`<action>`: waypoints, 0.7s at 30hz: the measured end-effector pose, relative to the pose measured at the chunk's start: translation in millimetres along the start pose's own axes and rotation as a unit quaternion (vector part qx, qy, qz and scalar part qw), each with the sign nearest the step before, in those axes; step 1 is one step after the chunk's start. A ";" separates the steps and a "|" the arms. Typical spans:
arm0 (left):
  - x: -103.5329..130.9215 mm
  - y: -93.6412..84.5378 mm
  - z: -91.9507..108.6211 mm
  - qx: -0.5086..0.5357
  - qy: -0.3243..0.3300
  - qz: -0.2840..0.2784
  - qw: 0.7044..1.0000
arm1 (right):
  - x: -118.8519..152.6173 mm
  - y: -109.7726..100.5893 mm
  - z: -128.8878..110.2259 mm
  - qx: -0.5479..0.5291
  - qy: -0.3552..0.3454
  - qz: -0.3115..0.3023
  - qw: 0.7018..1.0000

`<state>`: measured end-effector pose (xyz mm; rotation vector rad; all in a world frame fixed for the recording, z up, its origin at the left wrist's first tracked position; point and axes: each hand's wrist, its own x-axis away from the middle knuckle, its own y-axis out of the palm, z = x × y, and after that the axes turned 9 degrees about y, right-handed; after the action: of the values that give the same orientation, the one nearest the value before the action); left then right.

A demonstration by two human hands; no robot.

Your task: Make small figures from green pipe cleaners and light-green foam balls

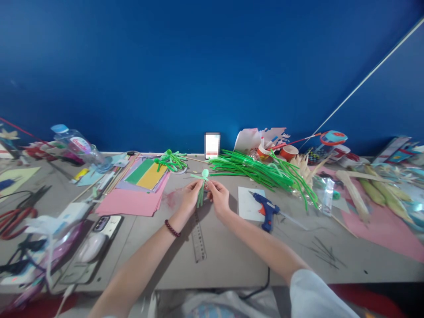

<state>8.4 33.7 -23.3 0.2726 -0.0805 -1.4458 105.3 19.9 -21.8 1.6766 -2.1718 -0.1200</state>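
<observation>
A light green pipe cleaner figure (200, 198) is held upright between my hands, above the middle of the table. It has a round top, a short arm stretching left and several strands hanging down. My left hand (191, 194), with a dark bead bracelet at the wrist, pinches its left side. On the other side, the fingers of my right hand (217, 196) are closed around the middle, and the exact grip is partly hidden. Below my hands lies a clear ruler (199, 243). To the right, a blue glue gun (266, 209) rests partly on white paper (245, 204).
Behind my hands lie bundled green pipe cleaners (253, 168) and a smaller pile (172, 160). A lit phone (212, 146) leans on the blue wall. Pink paper (129, 202), a mouse (93, 247), scissors (20, 219) and a bottle (79, 145) are left; corn husks (377, 187) right.
</observation>
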 end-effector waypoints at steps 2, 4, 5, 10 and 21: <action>-0.1 0.3 -1.2 -0.001 0.010 0.000 1.000 | 0.5 0.8 -0.1 -0.011 0.009 0.004 1.000; 0.0 0.2 -2.7 0.001 0.017 0.000 1.000 | 1.1 1.0 -0.5 -0.010 0.009 0.007 1.000; 0.1 0.0 -3.5 -0.001 0.017 0.002 1.000 | 1.5 1.0 -0.8 -0.005 0.002 0.009 1.000; -0.8 -2.0 -7.0 -0.042 0.014 0.005 0.999 | 6.1 -0.2 -1.6 0.074 -0.063 0.004 0.995; -2.6 -4.0 -6.5 -0.064 0.061 0.028 0.996 | -5.2 -19.5 0.9 0.422 -0.346 -0.011 0.838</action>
<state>5.6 36.8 -30.2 0.2512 0.1023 -1.3702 123.8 19.2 -29.8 2.3959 -3.0211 0.3400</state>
